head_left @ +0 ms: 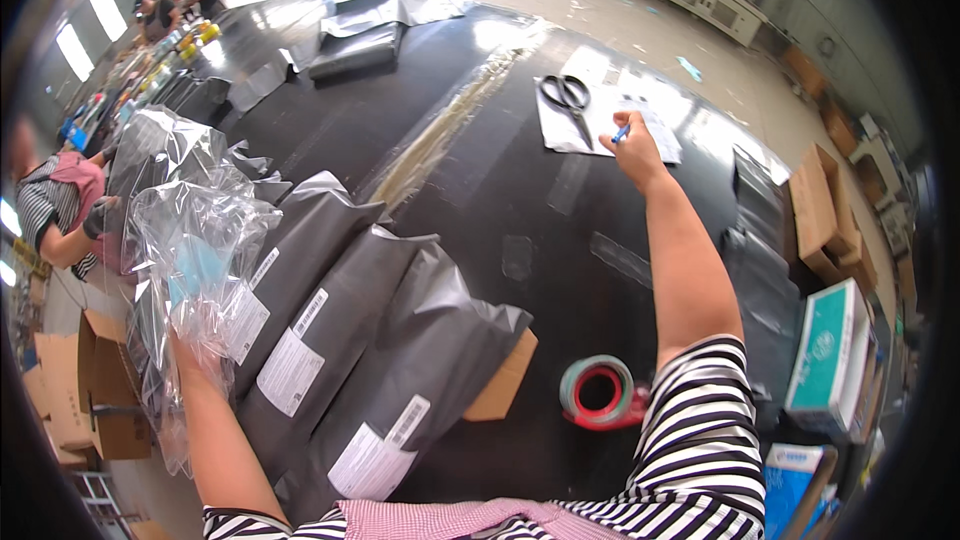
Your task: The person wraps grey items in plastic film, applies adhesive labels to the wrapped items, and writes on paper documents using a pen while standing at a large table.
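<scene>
My left hand (pixel 192 352) is among crinkled clear plastic bags (pixel 205 215) at the left, seemingly gripping them. The plastic covers its fingers, and something light blue (pixel 200 268) shows through. Beside it, several grey mailing bags (pixel 375 340) with white labels lie in a row on the black table (pixel 460 180). Farther off to the right, my right hand (pixel 637 152) has its fingers closed around a blue pen (pixel 621 134). It is over white papers (pixel 655 125), on which black-handled scissors (pixel 568 100) also lie.
A tape roll in a red dispenser (pixel 598 392) sits near me, by a cardboard piece (pixel 503 380). Dark bags (pixel 755 270), a teal box (pixel 822 345) and a carton (pixel 820 202) line the right. At left, a co-worker's gloved hand (pixel 98 218) is close to the plastic.
</scene>
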The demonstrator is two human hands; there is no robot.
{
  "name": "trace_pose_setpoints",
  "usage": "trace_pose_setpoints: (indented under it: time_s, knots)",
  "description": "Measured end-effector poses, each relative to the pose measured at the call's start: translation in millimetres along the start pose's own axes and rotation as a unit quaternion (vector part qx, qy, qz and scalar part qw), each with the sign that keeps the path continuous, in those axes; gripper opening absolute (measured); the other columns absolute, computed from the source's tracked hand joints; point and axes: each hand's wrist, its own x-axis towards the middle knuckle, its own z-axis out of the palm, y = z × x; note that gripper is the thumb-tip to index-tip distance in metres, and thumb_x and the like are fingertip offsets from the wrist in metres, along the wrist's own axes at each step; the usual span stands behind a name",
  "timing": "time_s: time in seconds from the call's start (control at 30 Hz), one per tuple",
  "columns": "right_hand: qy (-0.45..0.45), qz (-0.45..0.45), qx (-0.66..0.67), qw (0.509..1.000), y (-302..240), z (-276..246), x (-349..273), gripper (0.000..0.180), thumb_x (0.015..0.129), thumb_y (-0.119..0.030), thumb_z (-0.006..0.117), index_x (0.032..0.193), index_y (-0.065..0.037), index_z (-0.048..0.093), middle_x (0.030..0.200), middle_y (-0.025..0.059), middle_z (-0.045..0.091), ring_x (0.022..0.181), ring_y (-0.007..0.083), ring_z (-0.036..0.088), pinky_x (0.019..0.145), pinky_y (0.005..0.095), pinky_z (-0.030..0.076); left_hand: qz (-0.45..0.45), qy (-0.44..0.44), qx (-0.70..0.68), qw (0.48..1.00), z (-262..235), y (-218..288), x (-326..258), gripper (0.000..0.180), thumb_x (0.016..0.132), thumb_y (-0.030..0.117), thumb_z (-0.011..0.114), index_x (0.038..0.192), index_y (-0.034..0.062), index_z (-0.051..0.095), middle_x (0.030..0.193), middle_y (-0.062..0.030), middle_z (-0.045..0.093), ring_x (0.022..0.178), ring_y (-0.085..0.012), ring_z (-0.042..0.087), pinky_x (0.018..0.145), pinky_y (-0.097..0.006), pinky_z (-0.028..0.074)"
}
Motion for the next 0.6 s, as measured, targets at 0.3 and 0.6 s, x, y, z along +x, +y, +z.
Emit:
trace_pose_setpoints:
  time_s: [0.3, 0.6]
  knots:
    - [-0.065, 0.072, -0.226, 0.969, -129.5, -107.5, -415.9, 0.031, 0.08, -0.008, 0.067, 0.105, -0.007, 0.049, 0.085, 0.0206, 0.064, 0.082, 0.0425, 0.063, 0.073, 0.0502, 0.049, 0.033, -0.16, -0.026, 0.986, 6.5, -56.2, 38.7, 0.04, 0.099, 0.03, 0.054, 0.133, 0.0087, 0.054, 0.115, -0.0075, 0.06, 0.103, -0.0191, 0.057, 0.088, -0.037, 0.051]
    - [-0.105, 0.188, -0.253, 0.943, -109.2, -41.3, -467.4, 0.069, 0.074, -0.007, 0.067, 0.138, -0.006, 0.042, 0.081, 0.0183, 0.067, 0.082, 0.0354, 0.068, 0.078, 0.0441, 0.052, 0.141, -0.09, 0.266, 0.949, 20.6, -65.9, 81.1, 0.036, 0.095, 0.024, 0.063, 0.129, 0.0139, 0.06, 0.107, -0.0089, 0.069, 0.098, -0.0181, 0.065, 0.081, -0.032, 0.051]
